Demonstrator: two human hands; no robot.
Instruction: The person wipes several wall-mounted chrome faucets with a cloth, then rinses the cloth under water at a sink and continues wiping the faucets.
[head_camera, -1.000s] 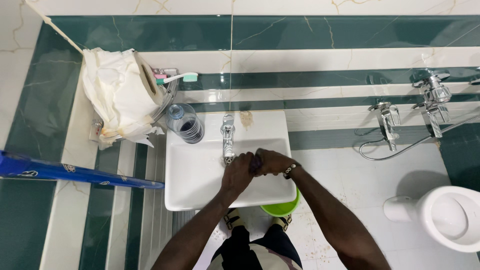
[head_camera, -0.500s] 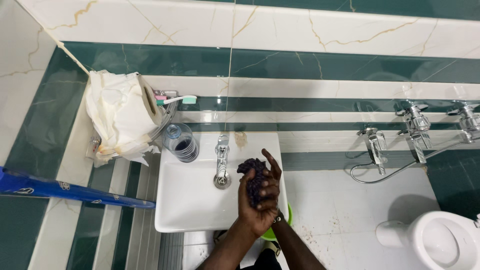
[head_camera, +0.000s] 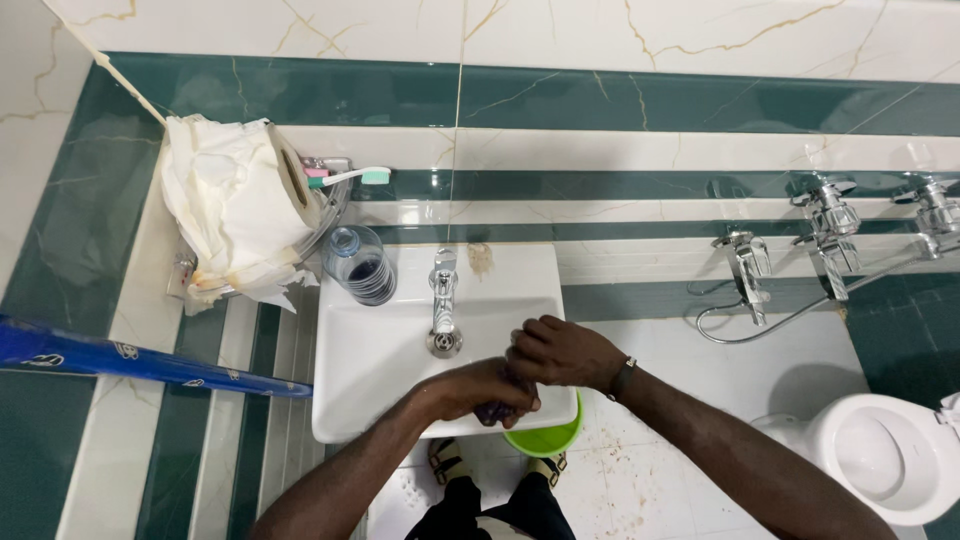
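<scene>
Both my hands are clasped together over the front right part of a white washbasin (head_camera: 370, 385). My left hand (head_camera: 477, 390) lies underneath, and my right hand (head_camera: 560, 352), with a dark band at the wrist, presses down on top. Squeezed between them is a small dark purple knobbly scrubber (head_camera: 497, 410), of which only a bit shows below the fingers. A chrome tap (head_camera: 441, 290) stands at the back of the basin, its spout a short way left of my hands.
A clear plastic bottle (head_camera: 360, 265) stands on the basin's back left corner. A wall rack (head_camera: 335, 200) holds a crumpled paper roll (head_camera: 235, 205) and toothbrushes (head_camera: 350, 176). A green bucket (head_camera: 548, 438) sits below the basin. Wall taps (head_camera: 830, 235) and a toilet (head_camera: 885, 455) are right; a blue handle (head_camera: 150, 362) is left.
Half a second ago my left hand held the scrubber up, palm open. Now both hands have dropped to the basin's front edge and closed over it, hiding most of it.
</scene>
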